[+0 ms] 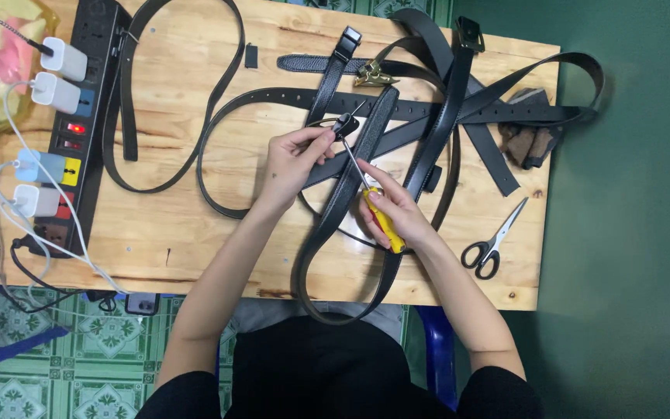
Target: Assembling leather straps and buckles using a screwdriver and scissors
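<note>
Work looks midway: left hand (292, 159) pinches a black buckle (344, 124) on the belt (350, 186) over the table (180, 225); right hand (389, 213) grips a screwdriver (370, 198), tip at the buckle, other belts untouched.

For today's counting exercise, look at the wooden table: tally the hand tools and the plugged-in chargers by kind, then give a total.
Yellow-handled screwdriver, held in the right hand: 1
Black-handled metal scissors: 1
White plug-in chargers on the black power strip: 4 ()
Total: 6
</note>
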